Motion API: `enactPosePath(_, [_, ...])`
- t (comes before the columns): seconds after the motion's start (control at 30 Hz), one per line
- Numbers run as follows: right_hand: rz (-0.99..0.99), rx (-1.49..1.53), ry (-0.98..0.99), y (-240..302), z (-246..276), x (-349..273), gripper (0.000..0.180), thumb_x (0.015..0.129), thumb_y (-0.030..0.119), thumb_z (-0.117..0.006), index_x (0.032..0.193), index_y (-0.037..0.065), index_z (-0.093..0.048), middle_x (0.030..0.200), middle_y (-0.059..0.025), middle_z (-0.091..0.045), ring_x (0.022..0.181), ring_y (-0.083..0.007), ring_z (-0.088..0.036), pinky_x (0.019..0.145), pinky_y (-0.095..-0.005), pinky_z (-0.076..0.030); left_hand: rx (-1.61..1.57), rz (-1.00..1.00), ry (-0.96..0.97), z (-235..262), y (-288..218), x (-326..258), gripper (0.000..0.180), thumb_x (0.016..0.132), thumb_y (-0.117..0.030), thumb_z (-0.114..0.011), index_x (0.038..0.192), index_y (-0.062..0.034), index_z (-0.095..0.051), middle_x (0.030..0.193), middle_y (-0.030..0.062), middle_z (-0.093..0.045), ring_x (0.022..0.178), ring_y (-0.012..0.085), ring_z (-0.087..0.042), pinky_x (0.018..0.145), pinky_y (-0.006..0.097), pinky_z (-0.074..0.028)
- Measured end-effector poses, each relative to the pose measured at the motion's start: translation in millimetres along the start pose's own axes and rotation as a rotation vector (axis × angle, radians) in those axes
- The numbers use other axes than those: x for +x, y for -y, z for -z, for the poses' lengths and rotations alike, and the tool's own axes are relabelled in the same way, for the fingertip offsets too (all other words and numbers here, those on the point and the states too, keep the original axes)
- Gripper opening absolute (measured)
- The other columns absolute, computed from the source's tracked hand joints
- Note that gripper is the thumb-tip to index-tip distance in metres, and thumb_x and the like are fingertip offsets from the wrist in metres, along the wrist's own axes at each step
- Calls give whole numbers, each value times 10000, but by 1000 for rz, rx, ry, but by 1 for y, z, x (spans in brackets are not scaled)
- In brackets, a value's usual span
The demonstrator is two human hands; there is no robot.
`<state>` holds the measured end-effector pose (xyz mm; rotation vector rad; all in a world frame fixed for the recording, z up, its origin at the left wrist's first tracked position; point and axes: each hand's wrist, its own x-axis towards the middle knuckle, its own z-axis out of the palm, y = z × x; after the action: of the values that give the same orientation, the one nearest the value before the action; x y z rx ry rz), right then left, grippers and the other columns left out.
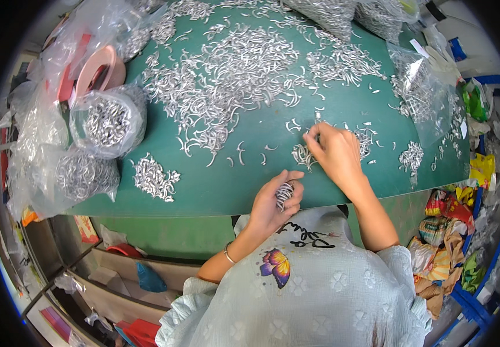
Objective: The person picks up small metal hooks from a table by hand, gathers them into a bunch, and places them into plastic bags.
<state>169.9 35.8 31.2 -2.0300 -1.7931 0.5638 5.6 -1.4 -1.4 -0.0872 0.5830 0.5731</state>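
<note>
Head view: a clutch of curved silver metal pieces (pixel 285 195) was held in the left hand (pixel 272 202), whose fingers were curled around it just above the near edge of the green table (pixel 215 188). The right hand (pixel 339 153) was held low over the table, farther forward and to the right, with thumb and index finger bent toward each other; whether a piece was pinched between them could not be told.

Between the two hands, just left of the right thumb, a small loose cluster of the same silver pieces (pixel 303 156) was seen on the table. A short stack of silver pieces (pixel 318 114) was placed just beyond the right fingertips, and another small heap of silver pieces (pixel 366 141) was partly hidden by the right hand, at its right side.

Well ahead of the left hand, a broad, scattered spread of silver pieces (pixel 238 66) was laid out. To its left, a separate small silver pile (pixel 154 176) was set near the table's edge, close to an open clear plastic bag (pixel 137 113) filled with similar pieces.
</note>
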Motion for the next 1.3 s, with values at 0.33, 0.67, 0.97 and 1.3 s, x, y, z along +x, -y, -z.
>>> enactPosePath(0.33, [-262, -63, -159, -46, 42, -36, 404, 696, 293, -705, 950, 31, -533, 509, -72, -517, 418, -211, -502, 412, -329, -382, 158, 47, -63, -11, 9, 16, 272, 899, -278, -460, 741, -64, -518, 675, 43, -473, 573, 114, -427, 456, 223, -342])
enactPosePath(0.67, [-79, 182, -79, -65, 17, -28, 118, 788, 139, -576, 808, 24, -561, 571, -141, -546, 506, -299, -547, 470, -385, -399, 457, 182, -76, -25, 26, 18, 268, 920, -266, -418, 810, -46, -524, 590, 19, -399, 498, 99, -373, 386, 209, -269])
enactPosePath(0.97, [-378, -58, -296, -108, 70, -45, 101, 771, 135, -600, 832, 55, -595, 502, -105, -481, 426, -226, -462, 426, -342, -333, 370, 56, -84, -41, 27, 25, 391, 924, -222, -398, 1254, -13, -377, 603, -1, -340, 505, 89, -333, 407, 195, -267])
enactPosePath(1.3, [-139, 40, -148, -72, 37, -25, 108, 733, 151, -636, 728, 62, -575, 513, -88, -492, 441, -234, -483, 420, -341, -349, 268, 115, 8, -39, 36, 34, 290, 922, -252, -420, 990, 6, -535, 653, 30, -434, 571, 109, -407, 462, 206, -343])
